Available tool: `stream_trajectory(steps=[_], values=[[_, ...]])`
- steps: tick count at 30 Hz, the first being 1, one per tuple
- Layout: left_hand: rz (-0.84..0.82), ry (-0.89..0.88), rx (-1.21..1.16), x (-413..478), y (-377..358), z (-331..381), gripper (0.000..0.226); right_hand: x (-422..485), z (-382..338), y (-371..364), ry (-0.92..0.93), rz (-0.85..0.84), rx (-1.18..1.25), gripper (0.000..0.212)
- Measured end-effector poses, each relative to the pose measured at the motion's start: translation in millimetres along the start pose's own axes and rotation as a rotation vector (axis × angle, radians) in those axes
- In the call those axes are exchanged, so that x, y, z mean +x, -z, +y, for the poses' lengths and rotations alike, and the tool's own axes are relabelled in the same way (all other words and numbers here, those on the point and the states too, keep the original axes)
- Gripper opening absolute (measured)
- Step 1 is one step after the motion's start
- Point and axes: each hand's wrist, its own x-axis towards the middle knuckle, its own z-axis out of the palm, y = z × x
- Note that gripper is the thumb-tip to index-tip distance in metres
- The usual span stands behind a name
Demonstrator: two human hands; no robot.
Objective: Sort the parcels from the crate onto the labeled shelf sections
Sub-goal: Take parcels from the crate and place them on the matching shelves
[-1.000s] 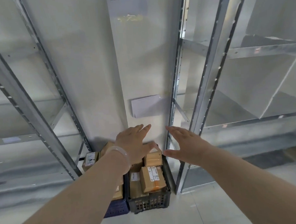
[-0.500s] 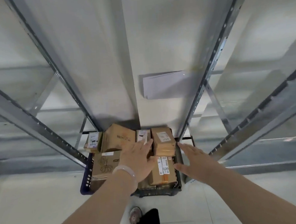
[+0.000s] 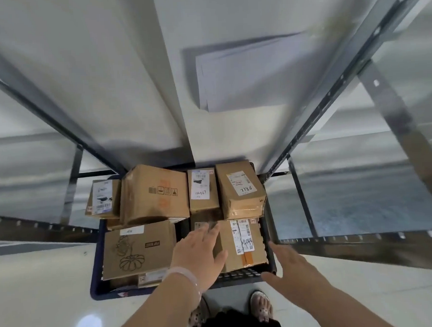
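Note:
Two crates sit on the floor between the shelf racks: a blue crate [image 3: 97, 289] on the left and a black crate [image 3: 241, 277] on the right, both packed with several brown cardboard parcels. My left hand [image 3: 199, 254] is spread open over the near right parcel [image 3: 244, 244], which carries a white label and orange tape; its fingers lie over the parcel's left edge. My right hand [image 3: 290, 267] is open, fingers straight, just beside the black crate's right rim, holding nothing. A flower-printed parcel [image 3: 137, 250] lies at the near left.
Metal shelf racks [image 3: 314, 108] rise on both sides, their uprights slanting over the crates. A white paper sheet [image 3: 250, 74] hangs on the wall above. Behind sit parcels [image 3: 239, 189] with handwritten labels. My feet [image 3: 261, 306] stand on the glossy white floor just before the crates.
The view tilted down and closer to the crates. Both hands lowered from in front of the wall to the right crate, the left one now over the near right parcel.

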Motion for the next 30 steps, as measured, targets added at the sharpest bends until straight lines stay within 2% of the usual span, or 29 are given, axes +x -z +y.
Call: stream_trajectory(steps=[5, 10, 14, 18, 19, 23, 30], values=[[-0.063, 0.061, -0.166, 75.2, -42.6, -6.3, 0.066, 87.1, 27.7, -0.7, -0.123, 0.04, 0.154, 0.074], [-0.035, 0.116, -0.393, 172.6, -66.5, -9.1, 0.069, 180.0, 28.8, 16.8, -0.091, 0.198, 0.467, 0.047], [-0.021, 0.212, -0.677, 239.1, -79.3, -14.2, 0.071, 251.9, 36.4, 11.0, -0.089, 0.252, 0.672, 0.046], [-0.029, 0.284, -0.906, 264.3, -81.3, -7.5, 0.055, 291.9, 42.7, -3.3, -0.064, 0.229, 0.738, 0.051], [-0.021, 0.287, -0.977, 263.4, -81.8, -5.5, 0.052, 292.3, 43.6, -6.9, -0.054, 0.238, 0.755, 0.044], [0.011, 0.275, -1.128, 231.3, -67.6, 3.1, 0.046, 258.9, 42.4, -6.7, -0.068, 0.321, 0.823, 0.047], [0.215, 0.392, -1.285, 135.1, 10.9, 27.4, 0.025, 124.9, -11.2, 40.6, -0.032, 0.524, 0.867, 0.039]])
